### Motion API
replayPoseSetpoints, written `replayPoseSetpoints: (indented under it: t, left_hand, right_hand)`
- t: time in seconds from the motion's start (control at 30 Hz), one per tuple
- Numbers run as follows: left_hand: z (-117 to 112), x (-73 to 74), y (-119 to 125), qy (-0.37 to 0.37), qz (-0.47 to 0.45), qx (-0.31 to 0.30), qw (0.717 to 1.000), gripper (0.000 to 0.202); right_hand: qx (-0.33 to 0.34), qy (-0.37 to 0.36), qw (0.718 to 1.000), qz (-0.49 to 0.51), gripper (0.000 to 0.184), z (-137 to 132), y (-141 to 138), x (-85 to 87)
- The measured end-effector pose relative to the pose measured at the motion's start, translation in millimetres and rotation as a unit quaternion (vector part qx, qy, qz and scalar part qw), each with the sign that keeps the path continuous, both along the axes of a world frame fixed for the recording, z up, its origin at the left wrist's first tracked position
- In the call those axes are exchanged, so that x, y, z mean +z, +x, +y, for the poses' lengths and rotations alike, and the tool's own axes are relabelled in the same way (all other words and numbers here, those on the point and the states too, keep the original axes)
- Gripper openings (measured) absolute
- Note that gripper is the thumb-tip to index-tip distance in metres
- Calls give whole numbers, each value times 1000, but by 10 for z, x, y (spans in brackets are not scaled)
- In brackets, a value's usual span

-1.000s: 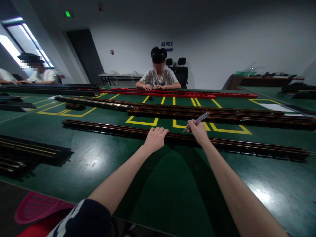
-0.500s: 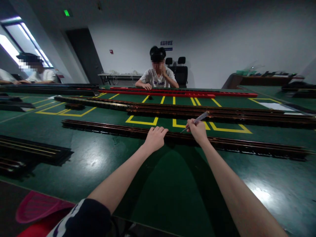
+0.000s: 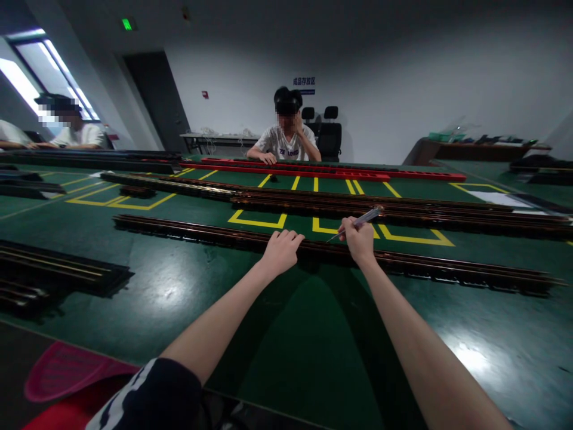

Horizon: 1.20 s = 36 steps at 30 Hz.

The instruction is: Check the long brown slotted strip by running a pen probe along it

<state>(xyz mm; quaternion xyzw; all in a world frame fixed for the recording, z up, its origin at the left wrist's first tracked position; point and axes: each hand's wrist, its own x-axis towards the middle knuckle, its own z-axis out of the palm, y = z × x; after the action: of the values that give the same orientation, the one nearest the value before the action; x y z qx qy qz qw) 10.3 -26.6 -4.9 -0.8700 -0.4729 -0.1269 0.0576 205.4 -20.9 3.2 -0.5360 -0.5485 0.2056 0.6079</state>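
A long dark rail (image 3: 188, 232) with copper-coloured strips runs left to right across the green table (image 3: 313, 358). My left hand (image 3: 281, 251) rests on its near edge with the fingers curled over it. Just to the right, my right hand (image 3: 358, 239) pinches a slim clear-handled screwdriver (image 3: 363, 217), its tip pointing down-left at the rail between both hands.
More dark rails (image 3: 403, 209) lie beyond, across yellow floor-style markings (image 3: 257, 222). Red rails (image 3: 322, 172) sit in front of a seated person (image 3: 286, 138) opposite. Another person (image 3: 71, 130) sits far left. Black rail stacks (image 3: 54, 272) lie at the left; a pink object (image 3: 58, 376) is near me.
My hands stay nearly still on the rail. The person opposite has raised one hand from the table to the face.
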Motion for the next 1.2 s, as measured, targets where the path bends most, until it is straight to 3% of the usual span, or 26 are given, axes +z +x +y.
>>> replayPoseSetpoints:
  t: [0.17, 0.43, 0.63, 0.87, 1.2]
  left_hand:
    - [8, 21, -19, -14, -2, 12, 1000, 42]
    - [41, 32, -83, -10, 24, 38, 999, 45]
    - [31, 17, -109, 2, 23, 19, 1000, 47]
    - [-3, 23, -79, -23, -10, 2, 1000, 42]
    - [11, -52, -24, 22, -15, 18, 999, 35]
  right_hand:
    - [0, 3, 1000, -4, 36, -13, -43, 7]
    - [36, -70, 997, -18, 31, -56, -102, 92]
    - [28, -89, 995, -33, 33, -47, -47, 109]
    - [24, -82, 996, -23, 32, -21, 2, 61]
    - [18, -86, 995, -37, 34, -2, 6, 40]
